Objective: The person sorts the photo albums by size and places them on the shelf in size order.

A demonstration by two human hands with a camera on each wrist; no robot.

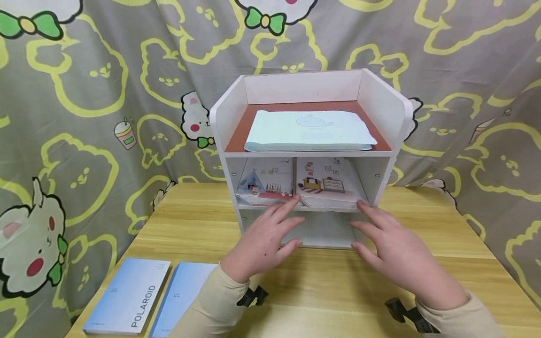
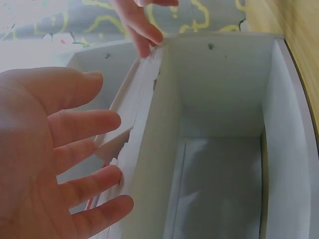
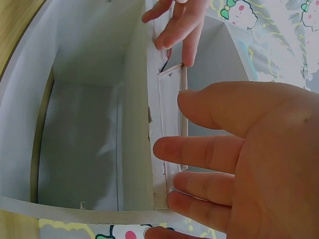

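Observation:
A small white shelf unit (image 1: 302, 89) stands on the wooden table. On its middle shelf two thin illustrated booklets lie side by side: the left booklet (image 1: 270, 171) shows a tent, the right booklet (image 1: 334, 171) a yellow chair and a dresser. My left hand (image 1: 262, 241), fingers spread, has its index fingertip at the front edge between the booklets. Near the right booklet's front right corner is the index fingertip of my right hand (image 1: 401, 251), also with extended fingers. The right wrist view shows the booklet edges (image 3: 172, 114) along the shelf board beside my fingers.
A pale blue stack with a whale drawing (image 1: 313, 129) lies on the red-brown top shelf. Below the booklets is a bottom compartment (image 1: 321, 230). Two blue-white boxes, a POLAROID box (image 1: 131, 293) and a second box (image 1: 183, 291), lie front left. A patterned curtain (image 1: 139, 61) hangs behind.

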